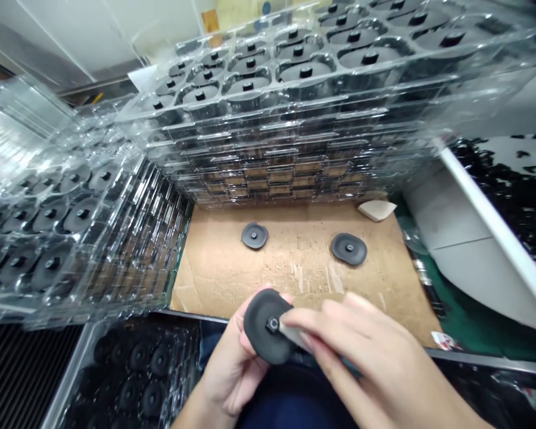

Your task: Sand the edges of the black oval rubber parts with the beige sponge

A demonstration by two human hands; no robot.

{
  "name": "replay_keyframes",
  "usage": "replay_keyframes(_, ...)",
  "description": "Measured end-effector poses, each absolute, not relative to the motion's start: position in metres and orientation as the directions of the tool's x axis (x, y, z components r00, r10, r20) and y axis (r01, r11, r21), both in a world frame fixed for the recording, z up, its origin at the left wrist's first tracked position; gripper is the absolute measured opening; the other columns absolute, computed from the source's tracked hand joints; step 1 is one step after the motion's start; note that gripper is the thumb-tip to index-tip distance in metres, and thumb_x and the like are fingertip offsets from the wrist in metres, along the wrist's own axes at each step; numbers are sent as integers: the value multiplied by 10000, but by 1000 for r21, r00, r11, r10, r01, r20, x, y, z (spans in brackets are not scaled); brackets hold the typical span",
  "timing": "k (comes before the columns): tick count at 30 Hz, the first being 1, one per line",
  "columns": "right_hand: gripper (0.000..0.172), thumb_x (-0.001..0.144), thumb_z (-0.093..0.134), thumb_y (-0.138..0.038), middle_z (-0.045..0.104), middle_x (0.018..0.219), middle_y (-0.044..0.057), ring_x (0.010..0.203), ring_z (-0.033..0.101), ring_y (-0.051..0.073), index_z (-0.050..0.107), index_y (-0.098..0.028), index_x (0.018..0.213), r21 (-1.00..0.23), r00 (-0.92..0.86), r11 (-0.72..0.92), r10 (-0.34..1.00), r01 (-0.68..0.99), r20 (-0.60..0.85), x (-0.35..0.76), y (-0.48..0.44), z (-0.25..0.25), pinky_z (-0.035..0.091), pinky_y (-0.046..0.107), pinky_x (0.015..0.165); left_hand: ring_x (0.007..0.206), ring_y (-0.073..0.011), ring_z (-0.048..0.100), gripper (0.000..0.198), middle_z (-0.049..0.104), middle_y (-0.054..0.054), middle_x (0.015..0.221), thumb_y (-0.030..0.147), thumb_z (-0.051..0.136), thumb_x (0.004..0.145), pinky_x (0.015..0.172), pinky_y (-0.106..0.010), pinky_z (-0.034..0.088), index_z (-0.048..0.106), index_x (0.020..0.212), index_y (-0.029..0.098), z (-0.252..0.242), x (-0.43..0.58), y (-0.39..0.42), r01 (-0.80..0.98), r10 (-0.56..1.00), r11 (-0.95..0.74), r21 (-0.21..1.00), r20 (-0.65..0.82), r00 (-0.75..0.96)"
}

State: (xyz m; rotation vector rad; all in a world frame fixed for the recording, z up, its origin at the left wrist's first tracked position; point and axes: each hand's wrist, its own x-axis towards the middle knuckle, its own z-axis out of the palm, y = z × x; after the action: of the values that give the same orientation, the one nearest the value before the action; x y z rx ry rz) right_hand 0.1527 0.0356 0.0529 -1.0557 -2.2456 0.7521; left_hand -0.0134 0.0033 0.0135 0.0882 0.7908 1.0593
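Black disc (261,333) sits in my left hand (232,363), held up just above the near edge of the cardboard sheet (295,286), its stud (273,325) facing me. My left fingers (245,316) curl firmly behind it. My right hand (361,357) closes on a pale flat strip (295,333), its end against the stud; what the strip is, I can't quite tell.

Two more black discs lie flat on the cardboard, one (254,235) toward the middle and one (349,249) further right, well apart, and a beige scrap (377,210) sits at the far edge. So three discs are out of the trays, while the top layers remain full: clear trays (295,77) stacked beyond the cardboard, more clear trays (49,208) left of it, and a dark loaded tray (134,369) below its near edge, discs in every pocket I can see.
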Motion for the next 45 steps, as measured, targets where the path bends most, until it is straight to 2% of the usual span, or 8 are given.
replay_keyframes(5,302,861,413,-111,643,811,22,682,547,153,591,-237,1070,-731,-446,556,812,396,377,154,53,43,415,295,628,869,-158,625,467,690,-46,987,221,771,575,797,-226,472,640,1023,209,24,-7,6,-716,806,539,443,-518,286)
replay_keyframes(10,175,848,516,-281,672,974,-6,892,617,162,634,-270,976,-896,-95,119,992,427,87,159,45,14,499,225,715,905,-224,649,420,671,-24,1085,125,744,598,786,-299,508,651,984,263,31,-8,8,-752,809,549,364,-459,368)
replay_keyframes(17,237,817,533,-371,691,980,29,897,642,224,671,-244,962,-907,-110,-141,974,397,-200,169,14,-24,542,292,696,934,-220,640,360,665,-57,1082,153,698,668,787,-284,514,630,1014,228,21,-10,8,-771,805,521,366,-510,302)
replay_keyframes(22,238,841,518,-318,657,1050,11,931,617,214,616,-274,1054,-875,37,28,998,483,53,167,27,20,514,292,761,1019,-246,598,439,643,-50,1130,267,732,624,854,-293,488,624,1048,231,16,-6,7,-781,831,480,399,-492,260)
replay_keyframes(26,296,858,448,-158,652,966,74,844,603,204,544,-171,1138,-760,-251,458,889,460,384,142,31,47,487,325,734,1058,-216,566,493,641,-72,1126,291,707,656,911,-282,441,581,1126,214,7,-5,0,-759,815,484,436,-539,211)
replay_keyframes(31,240,845,409,-95,638,764,24,662,570,155,628,-173,906,-793,-585,476,788,381,192,121,41,49,460,286,611,1091,-242,538,449,637,-79,1124,292,690,676,921,-334,426,592,1109,228,2,-8,-4,-722,782,504,473,-605,150)
replay_keyframes(37,269,857,386,-119,629,737,61,665,560,171,605,-110,1012,-725,-426,571,807,387,409,126,39,52,448,306,630,1022,-229,578,389,686,-84,975,281,752,596,900,-291,436,665,959,173,16,3,3,-661,771,579,476,-584,255)
replay_keyframes(45,263,887,372,-144,636,737,35,604,535,156,593,-177,1026,-606,-471,532,838,591,277,161,30,59,389,284,574,887,-164,615,577,687,-48,977,273,830,437,789,-213,462,658,983,202,17,2,7,-728,790,540,422,-551,267)
